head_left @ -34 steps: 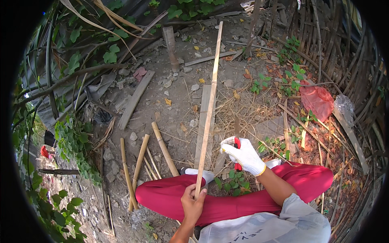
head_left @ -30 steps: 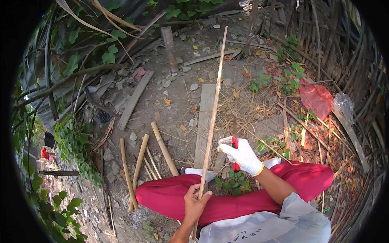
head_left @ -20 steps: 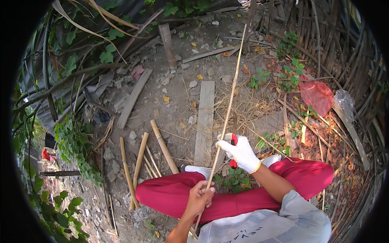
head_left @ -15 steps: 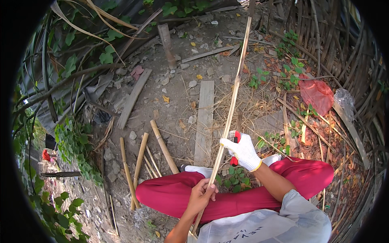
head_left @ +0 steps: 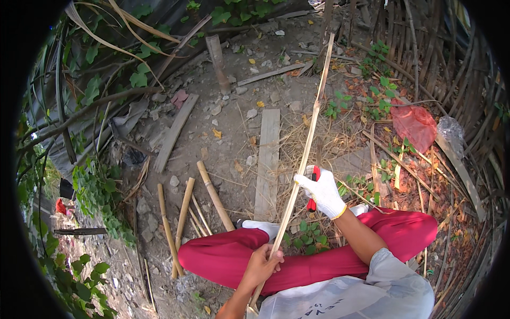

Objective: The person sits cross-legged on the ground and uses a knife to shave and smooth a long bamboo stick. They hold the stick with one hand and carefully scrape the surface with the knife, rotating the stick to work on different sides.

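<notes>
The bare left hand wraps the lower part of the long strip, with the left forearm slanting up from the strip's left. The white-gloved right hand is curled just right of the strip's middle, thumb pointing toward it; the bare right forearm angles in from farther right of the strip.

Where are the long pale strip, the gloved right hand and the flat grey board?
Long pale strip [head_left: 303, 160]: head view, about midway along it.
Gloved right hand [head_left: 326, 194]: head view, back of the glove.
Flat grey board [head_left: 267, 159]: head view, middle of its face.
</notes>
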Demonstrator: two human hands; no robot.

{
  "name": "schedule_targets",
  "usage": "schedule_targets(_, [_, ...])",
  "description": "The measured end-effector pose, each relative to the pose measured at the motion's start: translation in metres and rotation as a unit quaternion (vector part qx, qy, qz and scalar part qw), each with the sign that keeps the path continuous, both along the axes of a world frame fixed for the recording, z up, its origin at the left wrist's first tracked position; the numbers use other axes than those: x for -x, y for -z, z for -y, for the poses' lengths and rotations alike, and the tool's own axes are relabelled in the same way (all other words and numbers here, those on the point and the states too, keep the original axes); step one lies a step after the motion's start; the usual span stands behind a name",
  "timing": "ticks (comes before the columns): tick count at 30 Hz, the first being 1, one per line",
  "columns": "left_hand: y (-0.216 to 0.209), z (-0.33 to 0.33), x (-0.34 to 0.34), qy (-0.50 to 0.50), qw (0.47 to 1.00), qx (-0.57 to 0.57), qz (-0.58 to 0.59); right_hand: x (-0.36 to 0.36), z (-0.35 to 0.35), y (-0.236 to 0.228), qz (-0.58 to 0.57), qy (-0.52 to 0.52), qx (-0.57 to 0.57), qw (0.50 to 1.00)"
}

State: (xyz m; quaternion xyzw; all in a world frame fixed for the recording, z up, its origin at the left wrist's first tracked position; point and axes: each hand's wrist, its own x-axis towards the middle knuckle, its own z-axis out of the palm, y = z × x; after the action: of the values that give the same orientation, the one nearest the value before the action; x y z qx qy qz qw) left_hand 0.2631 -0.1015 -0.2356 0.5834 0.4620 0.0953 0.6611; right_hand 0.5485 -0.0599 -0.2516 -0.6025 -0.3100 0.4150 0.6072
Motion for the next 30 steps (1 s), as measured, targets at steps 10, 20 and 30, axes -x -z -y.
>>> schedule_targets(10, [0.009,0.008,-0.003,-0.017,0.987,-0.153,-0.035,-0.004,0.002,-0.024,0.247,-0.022,-0.009,0.969])
schedule_targets(20, [0.035,-0.001,-0.017,-0.088,0.963,-0.252,-0.045,0.011,-0.002,-0.024,0.538,-0.126,0.08,0.829])
schedule_targets(30, [0.018,-0.014,-0.005,-0.106,0.956,0.196,0.192,0.022,-0.015,-0.015,0.427,-0.088,0.009,0.9])
